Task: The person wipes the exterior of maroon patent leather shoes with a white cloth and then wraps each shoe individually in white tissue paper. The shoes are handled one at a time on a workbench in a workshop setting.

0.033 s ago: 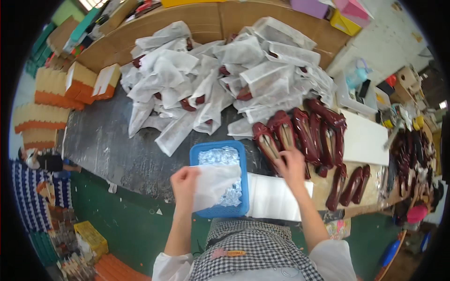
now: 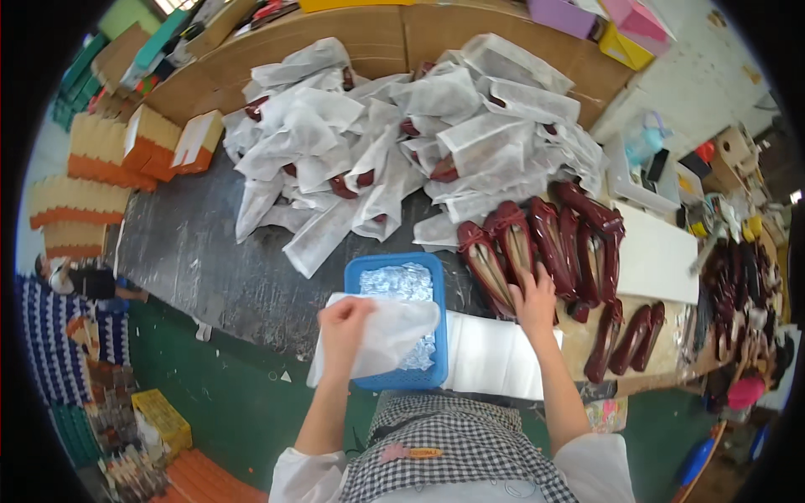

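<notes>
My left hand (image 2: 344,323) is closed, pinching a white cloth shoe bag (image 2: 390,331) by its edge. The bag hangs limp over a blue plastic basket (image 2: 442,335) holding clear crinkled packets (image 2: 398,281). To the right, my right hand (image 2: 534,298) reaches to the heel ends of the burgundy flat shoes (image 2: 511,230), fingers apart and touching one of them. Those glossy shoes have small bows and lie side by side. Below that hand is a flat stack of white bags (image 2: 495,356).
Bagged shoes (image 2: 335,142) are heaped at the back against a cardboard wall (image 2: 369,54). Orange and cream boxes (image 2: 101,151) stand at the left. More burgundy shoes (image 2: 604,344) lie at the right, near a white board (image 2: 658,251) and a clear bin (image 2: 641,176).
My left hand has moved slightly right, and the white bag has spread out on both sides of it. My right hand has shifted a little right, its fingers further apart at the shoes.
</notes>
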Action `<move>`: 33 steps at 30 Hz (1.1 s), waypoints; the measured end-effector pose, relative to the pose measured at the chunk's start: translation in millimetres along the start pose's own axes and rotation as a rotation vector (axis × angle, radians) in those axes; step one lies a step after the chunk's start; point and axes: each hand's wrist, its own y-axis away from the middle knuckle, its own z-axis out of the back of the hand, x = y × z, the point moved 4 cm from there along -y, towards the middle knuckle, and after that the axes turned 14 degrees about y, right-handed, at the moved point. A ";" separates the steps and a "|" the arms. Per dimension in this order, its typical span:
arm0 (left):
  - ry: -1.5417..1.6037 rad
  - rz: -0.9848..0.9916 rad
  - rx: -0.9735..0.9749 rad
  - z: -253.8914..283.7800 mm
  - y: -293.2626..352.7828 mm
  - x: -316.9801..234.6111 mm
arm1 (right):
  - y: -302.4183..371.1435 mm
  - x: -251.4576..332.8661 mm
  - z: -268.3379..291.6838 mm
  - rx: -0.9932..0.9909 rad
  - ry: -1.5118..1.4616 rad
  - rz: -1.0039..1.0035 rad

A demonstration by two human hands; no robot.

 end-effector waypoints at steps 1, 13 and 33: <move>0.018 0.033 0.084 -20.2 -1.2 -3.0 | 8.2 -23.4 -25.9 0.210 0.095 -0.110; -0.379 -0.332 0.192 -39.8 -4.0 -2.6 | 25.0 67.3 125.3 0.753 -0.585 0.470; -0.653 0.001 0.502 -194.3 115.6 200.2 | 230.0 -205.1 -4.2 0.348 -0.704 -0.725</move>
